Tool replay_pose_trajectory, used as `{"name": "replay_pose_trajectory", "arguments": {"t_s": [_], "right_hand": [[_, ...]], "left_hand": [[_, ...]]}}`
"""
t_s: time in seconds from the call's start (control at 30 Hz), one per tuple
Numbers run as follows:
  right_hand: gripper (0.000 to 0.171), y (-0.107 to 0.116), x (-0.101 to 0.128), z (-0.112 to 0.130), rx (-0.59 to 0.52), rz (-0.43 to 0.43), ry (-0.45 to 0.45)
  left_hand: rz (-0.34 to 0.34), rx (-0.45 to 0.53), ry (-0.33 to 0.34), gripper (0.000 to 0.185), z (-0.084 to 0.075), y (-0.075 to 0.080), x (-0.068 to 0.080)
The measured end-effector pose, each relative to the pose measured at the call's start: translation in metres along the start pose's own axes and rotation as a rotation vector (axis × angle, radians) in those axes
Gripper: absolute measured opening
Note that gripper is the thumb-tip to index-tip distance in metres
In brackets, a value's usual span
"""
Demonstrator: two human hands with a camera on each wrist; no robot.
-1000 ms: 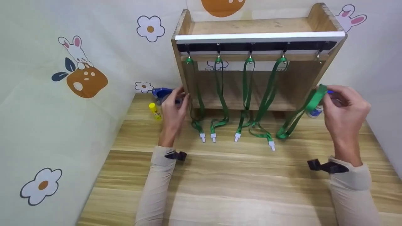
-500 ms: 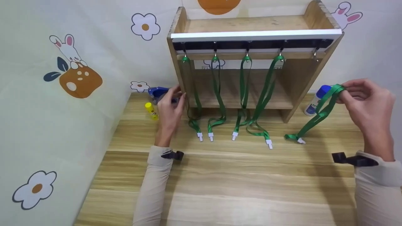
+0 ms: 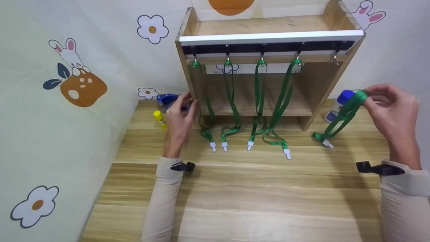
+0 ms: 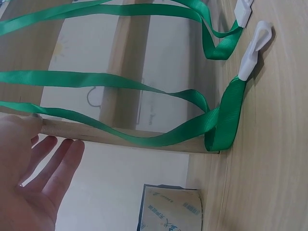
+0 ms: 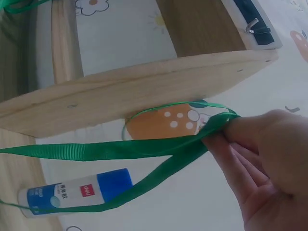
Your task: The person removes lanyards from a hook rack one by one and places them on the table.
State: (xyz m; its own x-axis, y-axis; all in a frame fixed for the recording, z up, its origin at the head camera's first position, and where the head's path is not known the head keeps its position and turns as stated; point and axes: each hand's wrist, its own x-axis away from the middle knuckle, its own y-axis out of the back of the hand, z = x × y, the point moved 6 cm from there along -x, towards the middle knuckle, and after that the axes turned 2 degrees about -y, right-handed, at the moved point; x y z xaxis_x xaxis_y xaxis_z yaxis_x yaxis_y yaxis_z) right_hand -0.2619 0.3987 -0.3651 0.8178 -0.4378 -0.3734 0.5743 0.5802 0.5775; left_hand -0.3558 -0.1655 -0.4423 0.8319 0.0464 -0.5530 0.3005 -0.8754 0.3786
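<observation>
A wooden rack (image 3: 317,87) stands at the back of the table with a row of hooks under its top shelf. Four green lanyards (image 3: 258,97) hang from the hooks, their white clips on the table; the rightmost hook (image 3: 335,59) is bare. My right hand (image 3: 368,95) pinches the loop of a fifth green lanyard (image 3: 342,117), held up to the right of the rack; its white clip (image 3: 328,144) touches the table. The right wrist view shows my fingertips (image 5: 219,134) pinching the strap (image 5: 110,149). My left hand (image 3: 183,109) rests with straight fingers (image 4: 57,161) against the rack's left wall.
A blue-capped glue bottle (image 3: 337,108) lies by the rack's right foot, also in the right wrist view (image 5: 77,190). A yellow glue stick (image 3: 159,118) and a blue object (image 3: 167,98) sit left of the rack. The wooden table (image 3: 255,198) meets patterned walls at left and back.
My right hand has carried the fifth lanyard to the right, away from the rack, and its clip end has slid right along the table. The left hand has stayed at the rack's left wall.
</observation>
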Motion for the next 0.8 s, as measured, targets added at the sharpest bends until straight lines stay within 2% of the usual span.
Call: {"name": "replay_pose_trajectory", "arguments": {"t_s": [0.13, 0.23, 0.37, 0.43, 0.63, 0.73, 0.8], "right_hand": [[0.035, -0.012, 0.006, -0.011, -0.121, 0.140, 0.036], [0.038, -0.021, 0.011, -0.016, -0.228, 0.282, 0.085], [0.042, -0.030, 0.018, -0.020, -0.241, 0.441, 0.098], [0.038, -0.031, 0.020, -0.023, -0.191, 0.461, 0.093], [0.023, -0.030, 0.022, -0.030, -0.065, 0.448, 0.093], [0.022, -0.035, 0.023, -0.035, -0.051, 0.489, 0.084], [0.023, -0.040, 0.024, -0.038, -0.083, 0.531, 0.074]], "left_hand": [[-0.003, -0.004, -0.003, 0.041, 0.000, -0.001, 0.000], [-0.010, -0.008, -0.012, 0.039, -0.001, -0.001, 0.000], [-0.009, -0.015, -0.013, 0.038, -0.001, 0.000, 0.001], [-0.008, -0.016, -0.008, 0.039, -0.001, 0.000, 0.001], [-0.011, -0.004, -0.008, 0.039, 0.001, -0.001, 0.000], [-0.007, -0.004, -0.002, 0.039, 0.002, -0.001, 0.001], [-0.005, -0.004, 0.002, 0.039, 0.002, -0.001, 0.001]]}}
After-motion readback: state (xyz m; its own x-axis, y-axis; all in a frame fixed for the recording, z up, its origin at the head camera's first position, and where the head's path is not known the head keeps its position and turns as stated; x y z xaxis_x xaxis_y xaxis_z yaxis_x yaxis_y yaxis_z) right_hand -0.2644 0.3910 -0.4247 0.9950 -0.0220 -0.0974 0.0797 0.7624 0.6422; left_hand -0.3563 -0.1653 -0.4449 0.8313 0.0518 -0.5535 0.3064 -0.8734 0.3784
